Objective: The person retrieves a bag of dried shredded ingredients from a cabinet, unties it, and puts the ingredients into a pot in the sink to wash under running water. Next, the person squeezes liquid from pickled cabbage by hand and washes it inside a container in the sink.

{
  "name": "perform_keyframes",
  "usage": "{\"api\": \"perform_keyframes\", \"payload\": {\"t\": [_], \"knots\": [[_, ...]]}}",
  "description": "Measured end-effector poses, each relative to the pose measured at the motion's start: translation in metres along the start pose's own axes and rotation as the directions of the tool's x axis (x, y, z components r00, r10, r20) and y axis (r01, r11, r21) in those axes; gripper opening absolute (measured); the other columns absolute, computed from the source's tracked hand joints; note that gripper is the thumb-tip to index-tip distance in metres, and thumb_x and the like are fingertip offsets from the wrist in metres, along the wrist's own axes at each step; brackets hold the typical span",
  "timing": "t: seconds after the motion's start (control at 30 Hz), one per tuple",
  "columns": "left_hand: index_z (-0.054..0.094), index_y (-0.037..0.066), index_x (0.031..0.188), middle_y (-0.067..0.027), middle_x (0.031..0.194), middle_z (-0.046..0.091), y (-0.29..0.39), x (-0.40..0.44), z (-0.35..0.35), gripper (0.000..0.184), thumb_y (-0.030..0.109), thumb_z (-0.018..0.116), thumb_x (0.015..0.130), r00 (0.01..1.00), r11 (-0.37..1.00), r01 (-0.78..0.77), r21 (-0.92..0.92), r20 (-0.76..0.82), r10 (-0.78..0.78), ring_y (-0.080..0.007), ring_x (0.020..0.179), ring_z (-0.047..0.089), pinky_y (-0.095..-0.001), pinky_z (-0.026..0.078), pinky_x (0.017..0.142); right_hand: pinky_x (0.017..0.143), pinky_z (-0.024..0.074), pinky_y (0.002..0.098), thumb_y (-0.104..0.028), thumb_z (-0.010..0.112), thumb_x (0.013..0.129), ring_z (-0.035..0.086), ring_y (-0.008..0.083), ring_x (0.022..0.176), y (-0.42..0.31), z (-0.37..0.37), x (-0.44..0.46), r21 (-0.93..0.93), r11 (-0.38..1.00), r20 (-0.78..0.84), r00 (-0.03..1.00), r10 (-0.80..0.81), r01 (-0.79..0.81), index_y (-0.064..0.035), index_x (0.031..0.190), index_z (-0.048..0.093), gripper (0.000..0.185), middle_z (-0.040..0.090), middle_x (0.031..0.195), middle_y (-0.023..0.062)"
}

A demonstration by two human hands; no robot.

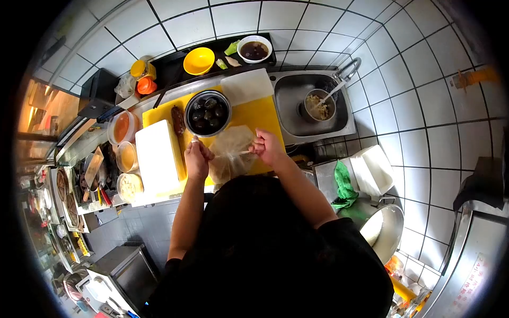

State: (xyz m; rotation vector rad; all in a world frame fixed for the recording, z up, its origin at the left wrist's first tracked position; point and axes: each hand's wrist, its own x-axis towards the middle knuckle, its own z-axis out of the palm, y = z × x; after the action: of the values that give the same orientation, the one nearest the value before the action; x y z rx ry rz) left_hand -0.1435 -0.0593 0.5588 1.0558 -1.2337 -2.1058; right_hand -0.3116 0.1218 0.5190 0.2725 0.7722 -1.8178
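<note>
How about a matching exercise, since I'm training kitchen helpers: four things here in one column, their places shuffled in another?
Things
1. Translucent plastic bag
2. Round metal bowl of dark oval items
3. Round yellow bowl
4. Round metal pot holding pale pieces

Places
A. In the rectangular steel sink
B. Held between the left hand and the right hand
C. On the long black ledge
D. Resting on the yellow cutting board

Pairs: 1-B, 2-D, 3-C, 4-A
</note>
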Motion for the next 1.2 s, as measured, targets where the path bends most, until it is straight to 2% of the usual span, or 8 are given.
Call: {"api": "perform_keyframes", "payload": {"t": [0.1, 0.27, 0.43, 0.5, 0.6, 0.8, 0.93, 1.2], "knots": [[0.048, 0.010, 0.077, -0.0008, 0.061, 0.043, -0.009, 0.012, -0.019, 0.038, 0.034, 0.046, 0.107, 0.996, 0.990, 0.079, -0.116, 0.057, -0.073, -0.0145, 0.051, 0.044, -0.0324, 0.040, 0.050, 0.070, 0.0496, 0.0396, -0.020, 0.056, 0.102, 0.041, 0.0117, 0.056, -0.009, -0.007, 0.001, 0.007, 1.000, -0.133, 0.991, 0.014, -0.013, -0.0160, 0.083, 0.049, 0.020, 0.041, 0.067, -0.0040], [0.064, 0.000, 0.114, -0.0060, 0.069, 0.058, 0.021, -0.012, 0.001, 0.023, 0.018, 0.057, 0.102, 0.901, 0.844, -0.290, 0.451, 0.425, 0.082, -0.0111, 0.064, 0.056, -0.0283, 0.047, 0.062, 0.077, 0.0518, 0.0379, -0.018, 0.060, 0.100, 0.059, 0.0179, 0.076, -0.035, 0.053, -0.021, -0.492, 0.818, 0.001, 0.940, -0.341, 0.298, -0.0079, 0.097, 0.061, 0.011, 0.060, 0.082, 0.0030], [0.066, -0.002, 0.114, -0.0084, 0.069, 0.053, 0.041, -0.013, 0.046, 0.023, 0.016, 0.062, 0.100, 0.761, 0.661, -0.537, 0.524, 0.638, 0.112, -0.0109, 0.066, 0.055, -0.0309, 0.048, 0.066, 0.078, 0.0515, 0.0302, -0.007, 0.067, 0.094, 0.064, 0.0164, 0.091, -0.038, 0.106, -0.028, -0.649, -0.149, 0.737, 0.567, -0.368, 0.746, -0.0035, 0.115, 0.064, 0.022, 0.068, 0.106, 0.0081], [0.069, -0.002, 0.101, -0.0053, 0.066, 0.052, 0.034, -0.005, 0.051, 0.024, 0.020, 0.059, 0.103, 0.732, 0.684, -0.612, 0.398, 0.611, 0.300, -0.0094, 0.064, 0.053, -0.0292, 0.046, 0.062, 0.077, 0.0509, 0.0280, -0.005, 0.069, 0.092, 0.064, 0.0147, 0.092, -0.037, 0.108, -0.034, -0.704, -0.096, 0.662, 0.600, -0.449, 0.704, -0.0039, 0.117, 0.063, 0.026, 0.069, 0.106, 0.0076], [0.068, 0.001, 0.094, -0.0009, 0.065, 0.053, 0.050, -0.010, 0.041, 0.028, 0.022, 0.055, 0.106, 0.911, 0.833, -0.166, 0.527, 0.406, -0.075, -0.0069, 0.064, 0.052, -0.0260, 0.044, 0.062, 0.073, 0.0523, 0.0287, -0.008, 0.071, 0.091, 0.064, 0.0141, 0.086, -0.031, 0.086, -0.032, -0.729, 0.142, 0.562, 0.704, -0.435, 0.670, -0.0038, 0.115, 0.063, 0.025, 0.067, 0.111, 0.0090], [0.068, 0.001, 0.093, -0.0029, 0.075, 0.058, 0.053, -0.016, 0.038, 0.025, 0.018, 0.054, 0.105, 0.935, 0.941, -0.106, 0.321, 0.355, -0.015, -0.0090, 0.068, 0.055, -0.0260, 0.046, 0.061, 0.064, 0.0512, 0.0277, -0.020, 0.065, 0.100, 0.062, 0.0120, 0.070, 0.010, 0.065, -0.010, -0.833, 0.456, 0.335, 0.942, -0.035, 0.313, -0.0027, 0.106, 0.066, 0.018, 0.068, 0.093, 0.0057], [0.071, 0.001, 0.099, -0.0121, 0.082, 0.064, 0.068, -0.021, 0.038, 0.013, 0.008, 0.062, 0.095, 0.750, 0.494, -0.653, 0.573, 0.404, 0.523, -0.0226, 0.074, 0.066, -0.0318, 0.051, 0.063, 0.061, 0.0493, 0.0302, -0.022, 0.062, 0.101, 0.061, 0.0147, 0.063, 0.010, 0.080, -0.009, -0.874, 0.431, 0.199, 0.974, -0.105, 0.225, -0.0015, 0.093, 0.067, 0.023, 0.066, 0.074, 0.0068], [0.071, 0.000, 0.086, -0.0164, 0.078, 0.065, 0.103, -0.037, 0.054, 0.006, 0.002, 0.068, 0.082, 0.635, 0.252, -0.760, 0.599, 0.601, 0.486, -0.0344, 0.071, 0.066, -0.0400, 0.053, 0.064, 0.071, 0.0497, 0.0477, -0.018, 0.061, 0.096, 0.065, 0.0409, 0.079, 0.017, 0.081, 0.001, -0.786, -0.354, 0.580, 0.803, -0.138, 0.507, -0.0012, 0.085, 0.066, 0.021, 0.065, 0.078, 0.0210]]}}
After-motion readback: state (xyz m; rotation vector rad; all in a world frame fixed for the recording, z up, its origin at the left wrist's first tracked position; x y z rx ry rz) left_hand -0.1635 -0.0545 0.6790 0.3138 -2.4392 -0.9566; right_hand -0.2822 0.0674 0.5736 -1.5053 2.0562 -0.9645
